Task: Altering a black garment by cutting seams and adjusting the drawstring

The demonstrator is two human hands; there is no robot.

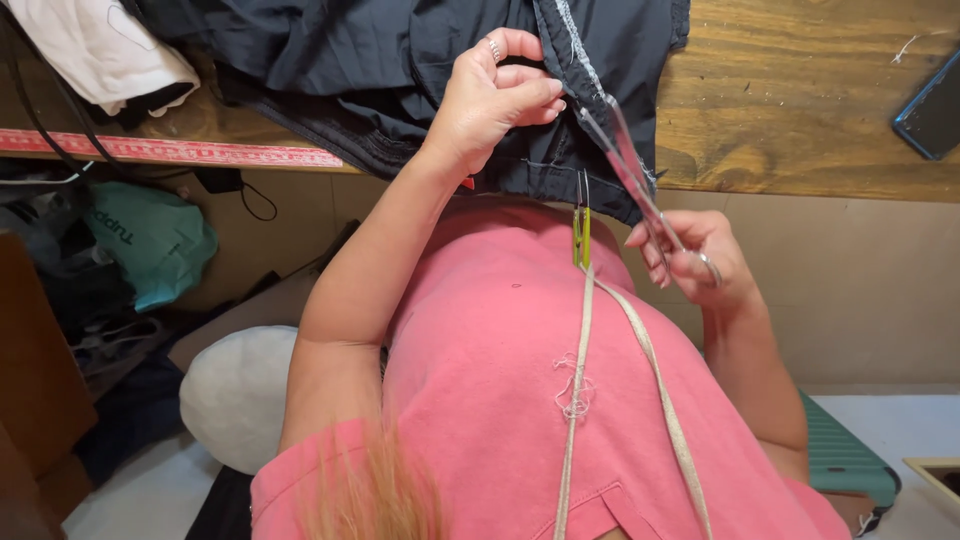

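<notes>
I look down over a pink short-sleeved top (500, 380) that fills the near middle of the view, with a cream cloth measuring tape (578, 400) hanging down its front in two strands. Past it runs a wooden table (800, 110) of grained planks, its front edge crossing from left to right. A dark navy fabric garment (350, 70) lies heaped on the far left half of the table and spills over the front edge toward me. A red ruler strip (170, 150) is fixed along the table's edge on the left. At the far left corner sits a white folded cloth (90, 50). Below the table on the left are a teal bag (150, 240) and a pale rounded cushion (235, 395); a green ribbed case (845, 460) rests low on the right.

My left hand (490, 100) is at the garment's hanging edge, its grip closed, thumb and curled fingers pinching a fold of the dark fabric. My right hand (695, 255) is lower and to the right, just in front of the table edge, its grip closed around the handles of slim metal scissors (630, 170). The blades slant up and left, their tips reaching the garment's stitched hem just beside the left fingers. A small yellow-green clip (581, 235) hangs from the hem between the hands. A dark phone (932, 110) lies at the table's far right.
</notes>
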